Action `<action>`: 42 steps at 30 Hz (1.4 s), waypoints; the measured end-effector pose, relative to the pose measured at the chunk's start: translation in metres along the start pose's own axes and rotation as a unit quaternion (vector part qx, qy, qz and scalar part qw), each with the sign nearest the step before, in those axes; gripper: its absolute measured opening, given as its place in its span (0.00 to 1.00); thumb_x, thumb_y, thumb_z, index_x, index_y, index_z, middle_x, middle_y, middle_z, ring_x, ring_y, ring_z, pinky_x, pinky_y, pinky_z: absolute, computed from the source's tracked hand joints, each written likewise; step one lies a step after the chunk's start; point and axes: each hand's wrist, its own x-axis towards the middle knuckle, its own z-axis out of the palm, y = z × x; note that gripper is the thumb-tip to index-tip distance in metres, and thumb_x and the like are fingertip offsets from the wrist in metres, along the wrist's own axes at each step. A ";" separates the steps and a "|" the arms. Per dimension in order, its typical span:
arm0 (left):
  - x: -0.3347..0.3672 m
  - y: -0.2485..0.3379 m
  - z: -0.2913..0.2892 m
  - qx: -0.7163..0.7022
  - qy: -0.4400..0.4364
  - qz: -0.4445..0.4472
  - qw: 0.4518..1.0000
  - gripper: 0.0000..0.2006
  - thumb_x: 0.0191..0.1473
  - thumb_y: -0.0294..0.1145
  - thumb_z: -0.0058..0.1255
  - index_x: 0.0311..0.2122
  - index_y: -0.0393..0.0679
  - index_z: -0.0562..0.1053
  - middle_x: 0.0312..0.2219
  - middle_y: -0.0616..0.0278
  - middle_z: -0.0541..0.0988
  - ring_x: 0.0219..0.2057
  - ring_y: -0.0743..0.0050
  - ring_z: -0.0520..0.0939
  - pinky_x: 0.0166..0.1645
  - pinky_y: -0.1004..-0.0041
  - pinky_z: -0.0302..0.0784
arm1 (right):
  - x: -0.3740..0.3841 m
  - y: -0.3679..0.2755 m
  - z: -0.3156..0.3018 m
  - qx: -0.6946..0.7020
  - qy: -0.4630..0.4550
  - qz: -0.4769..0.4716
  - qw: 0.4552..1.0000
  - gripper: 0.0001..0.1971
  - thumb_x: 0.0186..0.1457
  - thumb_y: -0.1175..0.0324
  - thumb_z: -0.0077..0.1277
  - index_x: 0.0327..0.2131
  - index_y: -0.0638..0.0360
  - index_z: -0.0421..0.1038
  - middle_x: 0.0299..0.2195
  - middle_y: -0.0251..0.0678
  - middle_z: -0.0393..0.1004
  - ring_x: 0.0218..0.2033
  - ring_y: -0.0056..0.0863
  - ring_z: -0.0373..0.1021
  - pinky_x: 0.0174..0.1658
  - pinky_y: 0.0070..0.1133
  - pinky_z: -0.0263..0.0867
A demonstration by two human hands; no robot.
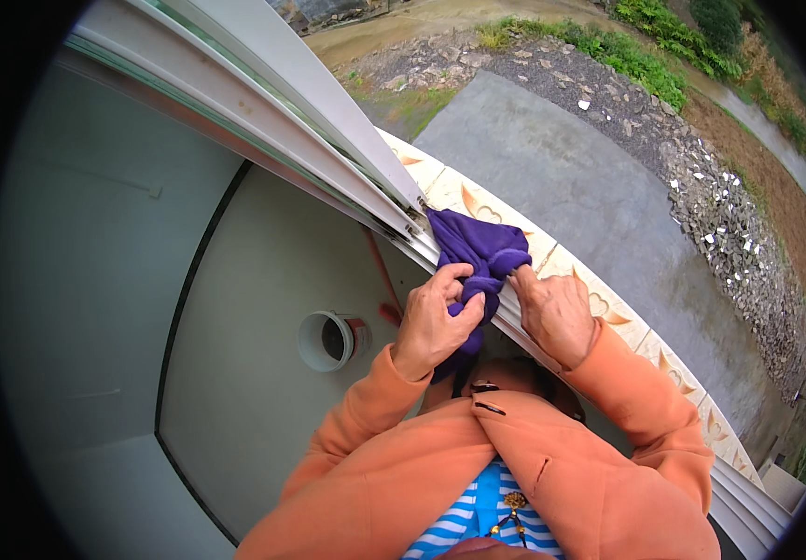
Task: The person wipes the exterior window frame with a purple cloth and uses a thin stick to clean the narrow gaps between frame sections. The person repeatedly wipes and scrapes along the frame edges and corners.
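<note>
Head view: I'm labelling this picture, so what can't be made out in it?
All in the head view:
- Cloth: part of its lower end, hidden by the left hand and sleeve.
- Right hand: some fingertips, hidden by the hand itself and the cloth.
- Window frame: its far end, cut off by the picture's edge.
- Bucket: its dark contents, too small and dim to identify.
</note>
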 end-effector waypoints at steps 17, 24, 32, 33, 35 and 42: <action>0.008 0.001 0.007 -0.171 0.035 -0.068 0.982 0.18 0.55 0.22 0.55 0.50 0.27 0.68 0.25 0.67 0.77 0.27 0.88 0.74 0.32 0.84 0.72 | 0.041 0.033 0.002 0.197 -0.029 -0.015 0.980 0.15 0.59 0.64 0.48 0.23 0.64 0.72 0.19 0.51 0.72 0.24 0.53 0.71 0.30 0.40 0.66; 0.006 0.009 0.008 -0.193 -0.090 -0.125 0.969 0.08 0.55 0.22 0.53 0.41 0.33 0.73 0.24 0.70 0.77 0.24 0.92 0.72 0.29 0.86 0.67 | -0.016 0.064 0.007 0.219 -0.111 0.076 0.966 0.14 0.58 0.63 0.50 0.24 0.63 0.75 0.18 0.49 0.73 0.22 0.52 0.70 0.28 0.41 0.65; 0.001 0.007 0.009 -0.182 -0.037 -0.113 0.976 0.15 0.56 0.21 0.53 0.47 0.30 0.68 0.26 0.67 0.77 0.26 0.89 0.73 0.32 0.85 0.70 | 0.006 0.022 0.007 0.113 -0.083 0.055 0.989 0.13 0.58 0.67 0.48 0.22 0.63 0.72 0.15 0.50 0.71 0.21 0.50 0.71 0.25 0.40 0.63; 0.004 0.005 0.008 -0.159 -0.023 -0.098 0.982 0.16 0.56 0.21 0.53 0.49 0.29 0.67 0.26 0.66 0.77 0.26 0.88 0.73 0.32 0.84 0.71 | 0.024 0.010 0.018 0.114 -0.069 0.053 0.990 0.13 0.58 0.67 0.48 0.23 0.64 0.72 0.16 0.50 0.72 0.21 0.51 0.72 0.26 0.41 0.64; 0.009 0.002 0.002 -0.069 0.029 -0.069 0.995 0.21 0.56 0.20 0.53 0.54 0.27 0.65 0.26 0.65 0.76 0.27 0.88 0.73 0.34 0.84 0.71 | 0.037 0.003 0.019 0.184 -0.045 0.003 0.982 0.13 0.58 0.67 0.47 0.24 0.65 0.72 0.16 0.52 0.71 0.21 0.52 0.72 0.27 0.42 0.65; -0.004 0.011 0.000 -0.104 -0.074 -0.097 0.987 0.19 0.54 0.18 0.54 0.53 0.29 0.69 0.25 0.72 0.73 0.28 0.91 0.71 0.33 0.87 0.68 | 0.018 0.018 0.001 0.208 -0.180 0.083 0.958 0.21 0.59 0.69 0.45 0.13 0.67 0.68 0.14 0.58 0.67 0.18 0.57 0.68 0.24 0.43 0.62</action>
